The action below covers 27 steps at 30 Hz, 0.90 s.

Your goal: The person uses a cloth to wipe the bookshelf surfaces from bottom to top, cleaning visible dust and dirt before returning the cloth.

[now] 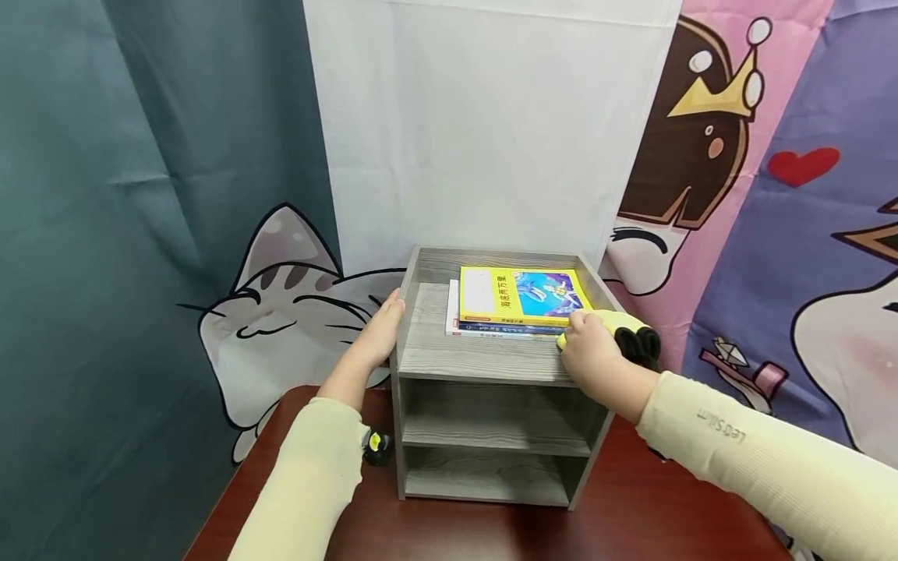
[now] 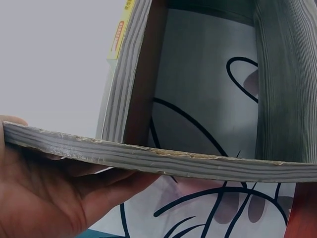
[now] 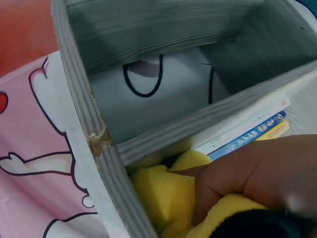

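Observation:
A small grey wood-grain shelf (image 1: 484, 360) stands on the dark red table, with a stack of books on its top board. Uppermost is a yellow book (image 1: 491, 292), over a blue book (image 3: 252, 135) and a white book (image 1: 452, 308). My left hand (image 1: 379, 331) grips the upper edge of the left side panel (image 2: 163, 166), fingers along its outer face. At the front right of the top, my right hand (image 1: 592, 358) holds a bunched yellow cloth (image 3: 163, 196) with black parts. The cloth lies against the right side panel, beside the books; the hand hides some of it.
Two open compartments (image 1: 491, 475) lie below the top board. The reddish-brown table (image 1: 645, 499) extends around the shelf. Behind hang a white sheet (image 1: 491, 132), a teal curtain (image 1: 140, 234) and a cartoon-printed cloth (image 1: 758, 257).

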### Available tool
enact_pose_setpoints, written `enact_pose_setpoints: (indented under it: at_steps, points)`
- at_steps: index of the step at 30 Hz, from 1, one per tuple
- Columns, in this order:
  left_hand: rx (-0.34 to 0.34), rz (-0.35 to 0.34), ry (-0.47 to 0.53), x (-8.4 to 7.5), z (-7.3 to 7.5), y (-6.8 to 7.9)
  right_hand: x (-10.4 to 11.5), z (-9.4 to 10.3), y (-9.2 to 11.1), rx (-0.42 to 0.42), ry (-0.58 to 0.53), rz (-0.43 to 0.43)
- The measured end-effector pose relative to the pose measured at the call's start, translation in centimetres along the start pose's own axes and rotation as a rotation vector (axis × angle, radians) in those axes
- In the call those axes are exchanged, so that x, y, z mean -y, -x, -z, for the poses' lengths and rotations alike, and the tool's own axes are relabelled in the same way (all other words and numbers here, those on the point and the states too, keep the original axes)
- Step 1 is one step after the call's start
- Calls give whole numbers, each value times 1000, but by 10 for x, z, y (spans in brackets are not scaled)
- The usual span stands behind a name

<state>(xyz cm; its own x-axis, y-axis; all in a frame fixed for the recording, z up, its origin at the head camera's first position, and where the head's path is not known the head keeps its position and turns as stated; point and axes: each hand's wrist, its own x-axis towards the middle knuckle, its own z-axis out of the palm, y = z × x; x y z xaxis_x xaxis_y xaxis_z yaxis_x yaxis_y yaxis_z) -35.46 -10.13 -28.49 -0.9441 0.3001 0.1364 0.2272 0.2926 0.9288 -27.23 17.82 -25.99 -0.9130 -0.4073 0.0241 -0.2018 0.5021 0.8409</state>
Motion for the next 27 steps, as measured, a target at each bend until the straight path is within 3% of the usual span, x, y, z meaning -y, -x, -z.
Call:
enact_pose_setpoints:
  at_steps: [4, 11, 18, 27]
  points:
    - [4, 0, 12, 3, 0, 1, 4, -2, 3, -6, 19, -5]
    - [-1, -4, 2, -4, 2, 3, 7, 2, 23, -99, 49, 17]
    - [-11, -24, 2, -6, 3, 2, 9, 9, 40, -114, 22, 20]
    - [-19, 10, 3, -1, 9, 5, 11, 3, 58, -304, -95, 34]
